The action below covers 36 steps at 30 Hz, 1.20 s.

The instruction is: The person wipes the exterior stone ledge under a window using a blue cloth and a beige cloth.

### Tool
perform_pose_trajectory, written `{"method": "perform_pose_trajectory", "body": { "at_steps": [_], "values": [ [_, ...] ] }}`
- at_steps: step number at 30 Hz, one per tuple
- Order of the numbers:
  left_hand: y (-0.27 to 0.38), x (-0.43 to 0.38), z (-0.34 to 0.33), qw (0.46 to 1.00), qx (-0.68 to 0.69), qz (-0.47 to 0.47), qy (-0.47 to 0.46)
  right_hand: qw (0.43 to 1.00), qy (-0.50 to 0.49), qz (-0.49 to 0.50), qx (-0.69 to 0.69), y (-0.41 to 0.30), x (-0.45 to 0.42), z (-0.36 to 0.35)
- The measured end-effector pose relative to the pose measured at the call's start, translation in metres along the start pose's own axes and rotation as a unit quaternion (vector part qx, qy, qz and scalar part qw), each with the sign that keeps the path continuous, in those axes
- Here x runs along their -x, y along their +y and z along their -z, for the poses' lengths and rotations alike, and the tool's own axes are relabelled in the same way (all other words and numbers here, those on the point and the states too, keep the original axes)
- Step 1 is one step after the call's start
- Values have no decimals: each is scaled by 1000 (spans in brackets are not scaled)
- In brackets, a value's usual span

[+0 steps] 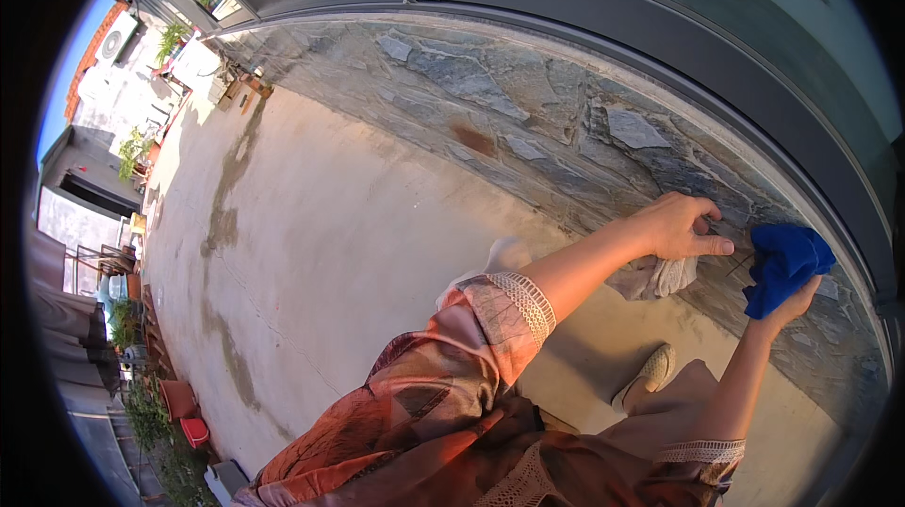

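Note:
A crumpled blue cloth (786, 267) rests in my right hand (797, 302), close to the stone-clad wall (488, 79) under the window frame. My left hand (682, 226) is to the left of the cloth, with a gap between them; its thumb and fingers are apart and nothing shows between them. Below my left wrist is a pale, greyish bunched cloth (657, 276), partly hidden by my left hand and forearm; what supports it cannot be told.
Grey metal window frames (601, 12) run above the wall along a narrow sill. Concrete floor (339, 224) lies below, with my shoe (657, 367) on it near the wall. Potted plants, a terracotta pot (178, 399) and a red container (195, 431) line the far left side.

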<state>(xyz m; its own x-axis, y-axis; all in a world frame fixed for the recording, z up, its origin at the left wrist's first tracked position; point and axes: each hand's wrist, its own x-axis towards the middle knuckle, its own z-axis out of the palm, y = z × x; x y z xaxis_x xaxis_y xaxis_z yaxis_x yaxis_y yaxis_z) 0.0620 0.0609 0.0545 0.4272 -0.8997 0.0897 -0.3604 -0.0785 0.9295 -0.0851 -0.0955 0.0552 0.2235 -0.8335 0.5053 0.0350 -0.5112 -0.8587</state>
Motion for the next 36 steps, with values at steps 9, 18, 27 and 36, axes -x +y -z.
{"method": "perform_pose_trajectory", "body": {
  "at_steps": [9,18,27,36],
  "values": [
    [24,10,-44,895,417,57,144,964,-262,46,-2,-52,33,0],
    [37,28,2,755,508,-47,411,862,-401,-265,-159,-61,69,14],
    [-33,49,163,606,263,-25,751,917,-282,-253,-123,-46,26,67],
    [-23,2,56,775,-115,-95,614,909,-309,-254,-114,-54,31,60]
  ]
}}
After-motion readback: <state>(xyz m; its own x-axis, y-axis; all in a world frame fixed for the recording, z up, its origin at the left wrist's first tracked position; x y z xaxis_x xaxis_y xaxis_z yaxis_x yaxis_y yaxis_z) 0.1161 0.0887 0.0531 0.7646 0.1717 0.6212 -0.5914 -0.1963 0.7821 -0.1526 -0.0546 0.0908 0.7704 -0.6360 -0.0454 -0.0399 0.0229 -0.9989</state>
